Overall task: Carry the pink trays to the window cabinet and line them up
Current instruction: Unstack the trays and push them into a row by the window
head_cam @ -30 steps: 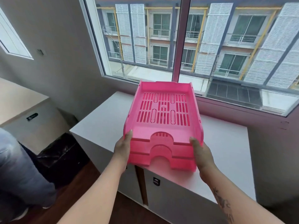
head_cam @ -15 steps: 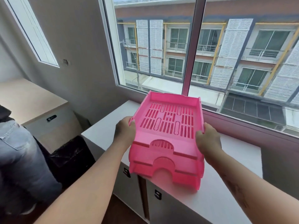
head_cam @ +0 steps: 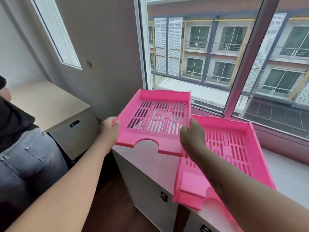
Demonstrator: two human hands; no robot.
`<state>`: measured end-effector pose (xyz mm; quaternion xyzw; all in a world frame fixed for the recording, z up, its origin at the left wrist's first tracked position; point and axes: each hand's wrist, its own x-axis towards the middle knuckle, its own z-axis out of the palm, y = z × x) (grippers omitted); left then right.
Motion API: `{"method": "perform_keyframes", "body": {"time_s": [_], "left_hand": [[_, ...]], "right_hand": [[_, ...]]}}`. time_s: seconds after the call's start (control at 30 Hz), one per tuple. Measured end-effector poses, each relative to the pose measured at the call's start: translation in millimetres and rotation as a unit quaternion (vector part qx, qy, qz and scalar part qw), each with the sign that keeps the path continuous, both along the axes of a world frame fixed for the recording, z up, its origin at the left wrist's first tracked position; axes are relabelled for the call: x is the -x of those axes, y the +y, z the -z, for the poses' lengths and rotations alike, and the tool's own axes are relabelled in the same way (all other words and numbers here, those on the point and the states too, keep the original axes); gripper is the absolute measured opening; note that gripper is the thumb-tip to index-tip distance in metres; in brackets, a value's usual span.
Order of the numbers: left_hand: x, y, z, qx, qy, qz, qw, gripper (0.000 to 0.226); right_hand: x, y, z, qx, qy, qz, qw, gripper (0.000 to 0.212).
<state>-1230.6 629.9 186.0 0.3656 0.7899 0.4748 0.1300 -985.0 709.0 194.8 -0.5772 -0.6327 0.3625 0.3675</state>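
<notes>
Fingers (head_cam: 117, 122) of the left hand (head_cam: 109, 131) are closed around the left rim of a pink tray (head_cam: 155, 119), and the right hand (head_cam: 192, 136) pinches the same tray's right rim near its front corner. The held tray hangs in the air, tilted slightly, above the left end of the white cabinet's counter (head_cam: 150, 158) below the window (head_cam: 217, 56). It does not appear to touch the counter.

A second pink tray (head_cam: 234, 148) lies flat on the counter just to the right, partly hidden by the right forearm. Its front edge reaches the counter's near edge, and it sits a little askew to the window. It may be more than one tray stacked; the side walls do not make this clear.

Judging by this, the carrying is done and the lining-up is under way: one tray is down, and one is about to be placed to its left. Straightening the row remains. A person in jeans (head_cam: 25, 156) stands at far left.
</notes>
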Motion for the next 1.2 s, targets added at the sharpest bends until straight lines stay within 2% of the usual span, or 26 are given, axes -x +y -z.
{"method": "perform_keyframes", "body": {"time_s": [0.17, 0.27, 0.4, 0.6, 0.7, 0.77, 0.83, 0.9, 1.0, 1.1, 1.2], "left_hand": [[72.2, 13.9, 34.3, 0.032, -0.042, 0.01, 0.999, 0.029], [100.7, 24.7, 60.2, 0.058, -0.06, 0.026, 0.996, 0.026], [119.9, 40.4, 90.9, 0.084, -0.092, 0.06, 0.99, 0.023], [124.1, 50.2, 125.1, 0.097, -0.104, 0.071, 0.987, 0.018], [124.6, 50.0, 130.2, 0.103, -0.085, 0.064, 0.989, 0.016], [128.3, 54.0, 123.4, 0.103, -0.074, 0.067, 0.99, 0.024], [130.3, 64.3, 108.4, 0.087, -0.031, 0.057, 0.994, 0.044], [122.8, 78.9, 86.3, 0.047, 0.04, 0.05, 0.997, 0.049], [87.2, 101.4, 53.2, -0.008, 0.108, 0.101, 0.989, 0.043], [29.6, 119.1, 35.4, -0.037, 0.088, 0.169, 0.981, 0.035], [-34.6, 124.5, 32.0, -0.024, 0.063, 0.243, 0.968, 0.035]], "right_hand": [[74.0, 11.7, 33.5, 0.034, -0.018, 0.012, 0.999, 0.026], [100.2, 16.9, 57.6, 0.05, -0.041, 0.02, 0.998, 0.024], [115.2, 20.1, 86.3, 0.06, -0.056, 0.038, 0.996, 0.032], [117.9, 24.3, 111.4, 0.094, -0.089, 0.055, 0.99, 0.055], [115.9, 27.7, 110.8, 0.113, -0.109, 0.04, 0.987, 0.055], [116.7, 33.4, 100.2, 0.101, -0.116, 0.031, 0.988, 0.05], [117.3, 43.3, 82.5, 0.071, -0.12, 0.039, 0.99, 0.051], [114.4, 54.2, 60.7, 0.028, -0.112, 0.039, 0.993, 0.051], [94.2, 66.5, 26.1, -0.036, -0.101, 0.048, 0.993, 0.046], [49.6, 76.1, 1.1, -0.078, -0.119, 0.073, 0.987, 0.038], [-12.5, 79.3, -10.1, -0.087, -0.16, 0.113, 0.977, 0.033]]}}
